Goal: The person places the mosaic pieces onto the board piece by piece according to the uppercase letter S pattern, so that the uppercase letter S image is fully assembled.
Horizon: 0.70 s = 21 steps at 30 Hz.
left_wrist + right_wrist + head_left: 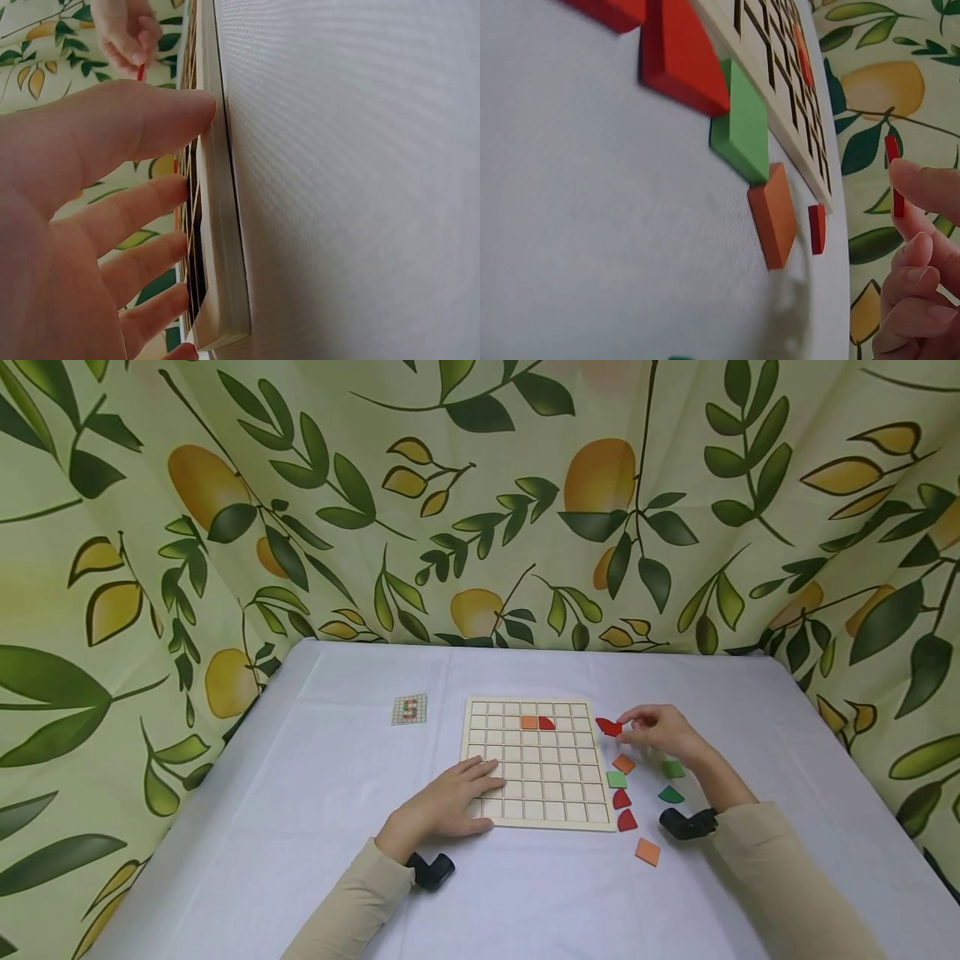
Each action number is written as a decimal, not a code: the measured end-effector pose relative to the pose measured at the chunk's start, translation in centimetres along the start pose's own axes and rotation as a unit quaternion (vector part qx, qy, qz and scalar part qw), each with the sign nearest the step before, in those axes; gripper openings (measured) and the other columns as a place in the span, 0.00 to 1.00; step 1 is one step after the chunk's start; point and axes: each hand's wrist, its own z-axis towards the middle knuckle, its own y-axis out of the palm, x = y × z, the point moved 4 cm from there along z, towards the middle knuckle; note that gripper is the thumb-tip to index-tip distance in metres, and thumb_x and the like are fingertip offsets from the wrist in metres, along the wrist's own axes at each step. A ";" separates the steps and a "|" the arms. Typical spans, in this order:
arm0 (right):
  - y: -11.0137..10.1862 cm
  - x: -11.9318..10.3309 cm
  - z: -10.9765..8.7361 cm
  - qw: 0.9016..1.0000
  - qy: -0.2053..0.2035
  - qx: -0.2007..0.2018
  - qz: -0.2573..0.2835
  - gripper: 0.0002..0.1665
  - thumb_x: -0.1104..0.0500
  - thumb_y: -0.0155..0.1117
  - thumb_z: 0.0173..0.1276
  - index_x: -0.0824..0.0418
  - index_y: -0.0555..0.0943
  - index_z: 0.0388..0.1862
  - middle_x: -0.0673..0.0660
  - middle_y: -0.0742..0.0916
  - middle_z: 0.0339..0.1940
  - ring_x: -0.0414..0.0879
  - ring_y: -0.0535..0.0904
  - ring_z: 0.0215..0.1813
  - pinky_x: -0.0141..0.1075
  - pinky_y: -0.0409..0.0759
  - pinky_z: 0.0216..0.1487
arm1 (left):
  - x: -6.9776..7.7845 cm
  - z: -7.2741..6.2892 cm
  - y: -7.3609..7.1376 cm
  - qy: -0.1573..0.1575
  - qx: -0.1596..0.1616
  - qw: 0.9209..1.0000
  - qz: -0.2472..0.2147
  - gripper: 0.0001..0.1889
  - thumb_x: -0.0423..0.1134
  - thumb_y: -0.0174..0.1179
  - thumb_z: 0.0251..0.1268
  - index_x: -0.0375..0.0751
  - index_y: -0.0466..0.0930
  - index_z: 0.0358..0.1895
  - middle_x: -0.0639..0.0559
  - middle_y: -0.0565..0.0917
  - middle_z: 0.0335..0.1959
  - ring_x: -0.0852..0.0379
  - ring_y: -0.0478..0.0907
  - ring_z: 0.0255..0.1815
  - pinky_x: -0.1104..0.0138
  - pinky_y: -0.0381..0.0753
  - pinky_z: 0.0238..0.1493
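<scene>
A pale wooden grid board (555,817) lies on the white cloth, with an orange square tile (529,722) and a red quarter-round tile (547,723) side by side in its cells. My left hand (453,797) rests at the board's near left edge, fingers straight and spread over the rim. Beyond the right edge, my right hand (660,731) pinches a red tile (898,191) between thumb and fingers, raised above the cloth in the right wrist view. Under it, another red tile (817,229) lies close to the board's side.
Along the board's right side lie an orange tile (624,764), a light green tile (617,780) and two red tiles (622,799). Green tiles (672,769) and another orange tile (648,852) lie farther out. A small pattern card (409,709) is at the back left.
</scene>
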 end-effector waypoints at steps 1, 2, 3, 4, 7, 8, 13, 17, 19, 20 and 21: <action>0.1 -0.1 0.0 1.000 -0.001 0.001 0.001 0.25 0.55 0.69 0.61 0.67 0.79 0.53 0.52 0.73 0.28 0.46 0.69 0.38 0.28 0.69 0.29 | 0.0 0.0 0.0 0.000 0.000 1.000 -0.001 0.30 0.48 0.61 0.60 0.49 0.70 0.68 0.47 0.63 0.76 0.43 0.55 0.79 0.49 0.60 0.77; 0.2 -0.3 0.0 1.000 -0.002 0.001 0.001 0.25 0.55 0.69 0.61 0.67 0.79 0.53 0.52 0.73 0.28 0.46 0.68 0.38 0.28 0.69 0.29 | 0.0 0.0 0.0 0.000 0.000 1.000 -0.001 0.30 0.48 0.61 0.60 0.49 0.70 0.68 0.47 0.63 0.76 0.43 0.55 0.79 0.49 0.60 0.77; 0.2 -0.4 0.0 1.000 -0.004 0.001 0.002 0.25 0.55 0.69 0.61 0.67 0.79 0.54 0.52 0.73 0.27 0.46 0.68 0.38 0.28 0.69 0.28 | 0.1 0.0 -0.1 0.000 0.001 1.000 -0.001 0.30 0.48 0.61 0.60 0.49 0.70 0.68 0.47 0.63 0.76 0.42 0.55 0.79 0.49 0.60 0.77; 0.3 -0.5 0.1 1.000 -0.006 0.001 0.004 0.25 0.55 0.69 0.61 0.67 0.79 0.53 0.51 0.73 0.27 0.46 0.68 0.37 0.28 0.69 0.28 | 0.1 0.0 -0.1 0.001 0.000 1.000 0.000 0.30 0.48 0.61 0.60 0.49 0.70 0.68 0.47 0.63 0.76 0.42 0.55 0.79 0.49 0.60 0.77; 0.5 -0.9 0.1 1.000 -0.011 0.000 0.012 0.24 0.56 0.69 0.61 0.67 0.79 0.53 0.51 0.73 0.26 0.44 0.68 0.35 0.28 0.68 0.27 | 0.1 -0.1 -0.1 0.001 -0.001 1.000 0.000 0.30 0.48 0.61 0.60 0.49 0.69 0.68 0.47 0.63 0.76 0.42 0.55 0.79 0.50 0.60 0.77; 0.6 -1.1 0.0 1.000 -0.015 -0.001 0.014 0.24 0.56 0.69 0.61 0.67 0.78 0.53 0.50 0.73 0.26 0.44 0.68 0.34 0.28 0.68 0.27 | 0.1 -0.1 -0.1 0.001 0.000 1.000 0.001 0.30 0.48 0.61 0.60 0.49 0.69 0.68 0.47 0.63 0.76 0.42 0.55 0.79 0.50 0.60 0.77; 1.0 -1.6 0.0 1.000 -0.017 0.001 0.021 0.24 0.56 0.69 0.61 0.68 0.79 0.53 0.51 0.73 0.27 0.44 0.68 0.34 0.28 0.69 0.27 | 0.0 -0.1 -0.1 0.000 0.000 1.000 0.004 0.30 0.48 0.61 0.60 0.50 0.69 0.68 0.48 0.63 0.76 0.43 0.55 0.79 0.49 0.60 0.77; 1.4 -1.7 0.3 1.000 -0.017 0.005 0.019 0.24 0.55 0.70 0.60 0.67 0.80 0.52 0.52 0.74 0.29 0.45 0.68 0.37 0.27 0.71 0.28 | 0.1 -0.1 -0.1 -0.001 0.000 1.000 0.004 0.31 0.48 0.61 0.60 0.50 0.69 0.68 0.48 0.63 0.76 0.43 0.56 0.78 0.50 0.60 0.77; 1.6 -1.8 0.4 1.000 -0.019 0.004 0.022 0.24 0.54 0.70 0.60 0.67 0.80 0.52 0.52 0.73 0.29 0.45 0.68 0.36 0.27 0.70 0.28 | 0.1 -0.1 -0.1 -0.002 0.000 1.000 0.003 0.31 0.48 0.61 0.60 0.50 0.69 0.68 0.48 0.63 0.76 0.43 0.56 0.78 0.50 0.60 0.77; 1.7 -1.9 0.5 1.000 -0.020 0.004 0.024 0.24 0.54 0.70 0.60 0.66 0.80 0.52 0.51 0.73 0.29 0.45 0.68 0.36 0.26 0.70 0.28 | 0.1 -0.1 -0.1 -0.002 0.000 1.000 0.004 0.31 0.48 0.61 0.60 0.50 0.69 0.68 0.48 0.63 0.76 0.43 0.56 0.78 0.50 0.61 0.77; 1.8 -2.0 0.4 0.999 -0.021 0.002 0.025 0.24 0.54 0.70 0.60 0.67 0.80 0.51 0.51 0.73 0.29 0.44 0.68 0.36 0.26 0.69 0.28 | 0.1 -0.1 -0.1 -0.002 0.000 1.000 0.005 0.31 0.48 0.61 0.60 0.50 0.69 0.68 0.48 0.63 0.76 0.43 0.56 0.78 0.50 0.61 0.77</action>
